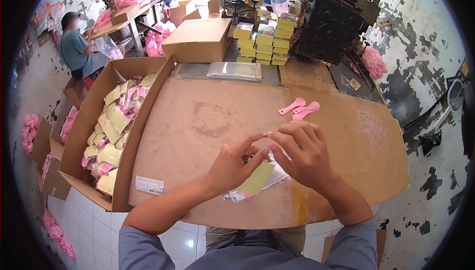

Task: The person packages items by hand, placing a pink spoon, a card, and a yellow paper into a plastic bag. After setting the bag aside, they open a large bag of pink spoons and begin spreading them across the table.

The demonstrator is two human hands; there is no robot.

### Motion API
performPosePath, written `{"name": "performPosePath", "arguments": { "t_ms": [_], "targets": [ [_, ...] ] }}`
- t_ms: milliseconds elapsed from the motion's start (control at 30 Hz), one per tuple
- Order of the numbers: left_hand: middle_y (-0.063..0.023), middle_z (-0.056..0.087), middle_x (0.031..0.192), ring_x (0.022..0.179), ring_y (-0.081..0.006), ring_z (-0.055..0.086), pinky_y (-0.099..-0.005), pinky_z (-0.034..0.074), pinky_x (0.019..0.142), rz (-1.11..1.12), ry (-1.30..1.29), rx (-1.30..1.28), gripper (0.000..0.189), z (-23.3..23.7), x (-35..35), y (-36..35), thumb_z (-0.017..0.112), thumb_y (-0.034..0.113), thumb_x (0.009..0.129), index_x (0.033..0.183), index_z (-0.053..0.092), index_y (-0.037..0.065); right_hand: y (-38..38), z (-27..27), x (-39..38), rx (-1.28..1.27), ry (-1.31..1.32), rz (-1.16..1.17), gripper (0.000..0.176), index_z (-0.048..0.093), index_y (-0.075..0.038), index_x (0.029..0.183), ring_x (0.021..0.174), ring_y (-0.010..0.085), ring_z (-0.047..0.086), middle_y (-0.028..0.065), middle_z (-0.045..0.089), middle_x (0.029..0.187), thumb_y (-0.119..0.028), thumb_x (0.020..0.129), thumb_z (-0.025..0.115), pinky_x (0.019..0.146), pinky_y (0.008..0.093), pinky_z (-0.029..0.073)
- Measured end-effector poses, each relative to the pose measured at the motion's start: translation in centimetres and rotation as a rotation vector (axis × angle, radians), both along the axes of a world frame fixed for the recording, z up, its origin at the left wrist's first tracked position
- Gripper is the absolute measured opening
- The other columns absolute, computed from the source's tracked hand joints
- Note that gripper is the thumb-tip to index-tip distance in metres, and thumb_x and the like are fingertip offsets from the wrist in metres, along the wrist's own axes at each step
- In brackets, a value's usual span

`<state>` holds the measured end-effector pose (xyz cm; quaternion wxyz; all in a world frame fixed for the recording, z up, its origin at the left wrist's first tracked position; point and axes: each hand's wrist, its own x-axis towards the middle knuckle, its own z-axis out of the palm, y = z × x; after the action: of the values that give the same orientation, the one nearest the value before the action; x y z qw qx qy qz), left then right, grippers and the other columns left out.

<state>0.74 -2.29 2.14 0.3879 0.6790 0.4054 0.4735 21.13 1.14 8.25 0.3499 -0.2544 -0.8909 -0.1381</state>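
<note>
My left hand [236, 165] and my right hand [306, 150] meet over the cardboard-covered table, fingers curled and thumbs near each other. Between the fingertips shows the crumpled end of a clear plastic bag [270, 157], pinched from both sides. Just below hangs a yellow card [258, 179], seemingly in that bag; the hands partly hide it. More clear plastic and a bit of pink lie beneath the card. Beyond my right hand is a small group of pink plastic spoons [299, 107].
At left stands an open carton [123, 171] of bagged yellow cards and pink spoons. Further back are a closed cardboard box [198, 40], stacks of yellow cards [264, 42], a pile of clear bags [234, 71] and a dark machine [329, 30]. A person [78, 47] sits at another table.
</note>
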Motion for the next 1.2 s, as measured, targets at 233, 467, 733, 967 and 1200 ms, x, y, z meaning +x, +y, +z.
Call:
{"name": "performPosePath", "arguments": {
  "t_ms": [233, 467, 733, 967, 1200],
  "targets": [
    [-0.0148, 0.080, 0.093, 0.084, -0.0140, 0.077, -0.0290, 0.061, 0.072, 0.017, 0.044, 0.076, 0.044, -0.5, -0.2, 0.1, 0.068, 0.006, 0.100, 0.142, 0.056, 0.000, 1.2, -0.7, -1.6, 0.022, -0.025, -0.006, 0.024, 0.066, -0.007, 0.100, 0.094, 0.0235, 0.063, 0.0051, 0.063, 0.099, -0.010, 0.079, 0.077, 0.085, 0.0383, 0.046],
    [-0.0154, 0.080, 0.094, 0.084, -0.0134, 0.076, -0.0284, 0.060, 0.076, -0.016, 0.077, 0.012, 0.043, 0.5, -0.1, -0.1, 0.066, 0.007, 0.103, 0.143, 0.055, -0.002, 3.0, 0.8, 1.9, -0.558, 0.352, -0.087, 0.006, 0.061, -0.004, 0.099, 0.096, 0.0208, 0.059, 0.0074, 0.060, 0.097, -0.007, 0.097, 0.065, 0.085, 0.0348, 0.046],
    [-0.0161, 0.078, 0.106, 0.100, -0.0157, 0.074, -0.0277, 0.060, 0.086, -0.041, -0.267, -0.230, 0.031, -0.1, 0.0, 0.6, 0.060, 0.009, 0.107, 0.136, 0.060, -0.004, 9.4, -1.4, 30.4, -0.907, 0.705, 0.460, 0.024, 0.058, -0.001, 0.126, 0.089, 0.0225, 0.070, 0.0102, 0.070, 0.099, -0.008, 0.104, 0.058, 0.080, 0.0350, 0.055],
    [-0.0167, 0.076, 0.113, 0.105, -0.0146, 0.072, -0.0274, 0.060, 0.089, -0.068, -0.364, -0.316, 0.029, -0.3, 0.0, 1.4, 0.063, 0.012, 0.107, 0.127, 0.065, -0.008, 7.5, -4.1, 31.4, -0.284, 0.134, -1.041, 0.036, 0.062, -0.004, 0.133, 0.097, 0.0321, 0.073, 0.0158, 0.073, 0.098, -0.002, 0.097, 0.058, 0.085, 0.0435, 0.056],
    [-0.0151, 0.076, 0.114, 0.106, -0.0149, 0.071, -0.0287, 0.058, 0.094, -0.070, -0.353, -0.344, 0.027, -0.9, -0.2, 1.9, 0.061, 0.013, 0.108, 0.124, 0.068, -0.008, 3.8, -2.0, 9.9, -1.023, 0.273, -0.009, 0.037, 0.067, -0.006, 0.130, 0.089, 0.0104, 0.066, 0.0022, 0.070, 0.099, -0.021, 0.097, 0.075, 0.078, 0.0288, 0.054]
  ]
}}
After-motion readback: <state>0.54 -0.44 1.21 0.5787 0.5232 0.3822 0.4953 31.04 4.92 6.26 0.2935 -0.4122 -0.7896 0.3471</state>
